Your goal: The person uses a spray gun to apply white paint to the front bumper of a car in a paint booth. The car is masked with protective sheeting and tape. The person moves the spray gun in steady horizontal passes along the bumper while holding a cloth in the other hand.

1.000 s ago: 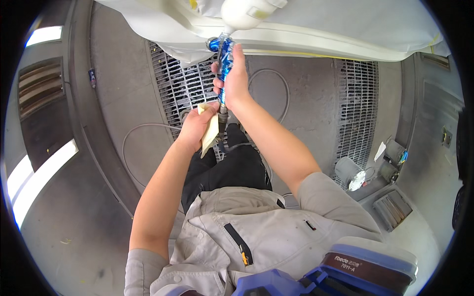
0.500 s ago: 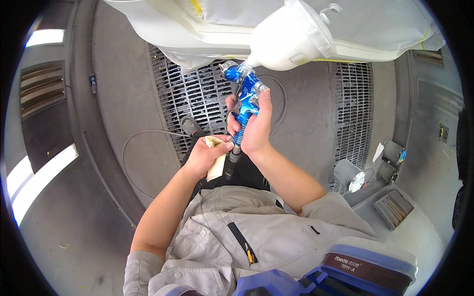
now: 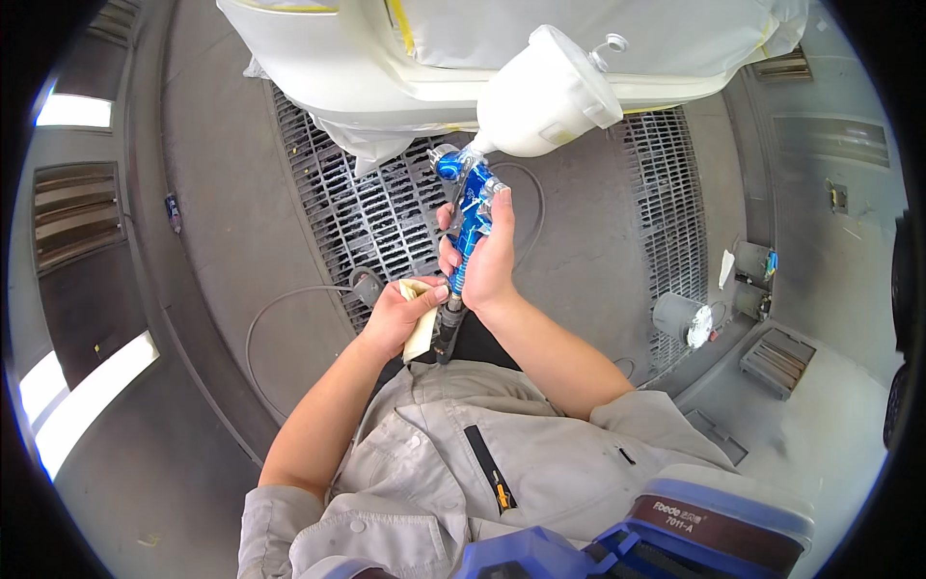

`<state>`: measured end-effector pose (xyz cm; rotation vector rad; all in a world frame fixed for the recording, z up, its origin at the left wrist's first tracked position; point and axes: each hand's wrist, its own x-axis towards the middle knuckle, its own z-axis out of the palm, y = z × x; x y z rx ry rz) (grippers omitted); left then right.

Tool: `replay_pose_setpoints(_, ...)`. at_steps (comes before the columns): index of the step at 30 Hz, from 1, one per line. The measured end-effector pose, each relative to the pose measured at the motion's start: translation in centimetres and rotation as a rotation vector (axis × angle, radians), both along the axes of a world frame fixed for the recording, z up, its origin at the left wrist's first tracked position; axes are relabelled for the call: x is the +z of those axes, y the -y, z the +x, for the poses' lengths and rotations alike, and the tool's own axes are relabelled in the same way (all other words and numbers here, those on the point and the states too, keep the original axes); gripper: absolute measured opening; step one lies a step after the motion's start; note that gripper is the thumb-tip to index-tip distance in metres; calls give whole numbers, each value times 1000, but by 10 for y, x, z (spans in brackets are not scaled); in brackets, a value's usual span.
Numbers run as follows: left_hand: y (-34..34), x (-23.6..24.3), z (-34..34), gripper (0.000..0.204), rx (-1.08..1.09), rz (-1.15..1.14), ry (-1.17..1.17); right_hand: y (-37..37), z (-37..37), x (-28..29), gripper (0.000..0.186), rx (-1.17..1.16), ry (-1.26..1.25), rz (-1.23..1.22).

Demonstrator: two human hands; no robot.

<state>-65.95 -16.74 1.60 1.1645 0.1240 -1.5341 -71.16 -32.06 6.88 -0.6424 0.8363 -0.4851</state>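
Head view now, and here's the right hand [image 3: 492, 265] with its fingers wrapped round the handle [image 3: 467, 243] of a blue spray gun [image 3: 474, 198], the gun held out in front, near the white panel [image 3: 357, 82]. A white cup [image 3: 535, 101] sits fitted on top, tilted over to the right, so that part looks done. Down at the foot of the handle, the left hand [image 3: 394, 320] pinches a folded pale yellow cloth [image 3: 417, 343] between thumb and fingers, just beside the dark coupling [image 3: 447, 326], which looks joined up too. Whether cloth or fingertips actually press on the gun, I can't quite tell. Over at the panel, masking sheets [image 3: 666, 43] and yellow tape [image 3: 402, 29] are already on, so the covering there appears finished. And the spraying? No mist shows at the nozzle [image 3: 438, 154], the trigger's position can't be made out, and the plain white surface doesn't reveal how much is done or left. The level in the cup? Unreadable from here.
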Motion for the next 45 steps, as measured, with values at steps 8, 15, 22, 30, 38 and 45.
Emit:
replay_pose_setpoints(8,-63,-9,36,23,-29,-102,-28,-71,33,4,64,-62,-75,-32)
replay_pose_setpoints(15,-92,-20,54,27,-104,-141,49,-100,45,-4,61,-79,-99,-122)
replay_pose_setpoints(22,-177,-82,112,29,48,197,367,-97,80,-45,55,-286,-293,-335)
replay_pose_setpoints(30,-457,-174,137,32,413,884,391,-85,77,-59,62,41,28,-45)
replay_pose_setpoints(38,-569,-175,60,36,79,1110,408,-77,78,-54,65,-229,-247,-148)
replay_pose_setpoints(45,-470,-152,64,29,-245,797,652,-48,59,-50,67,-111,-111,-36)
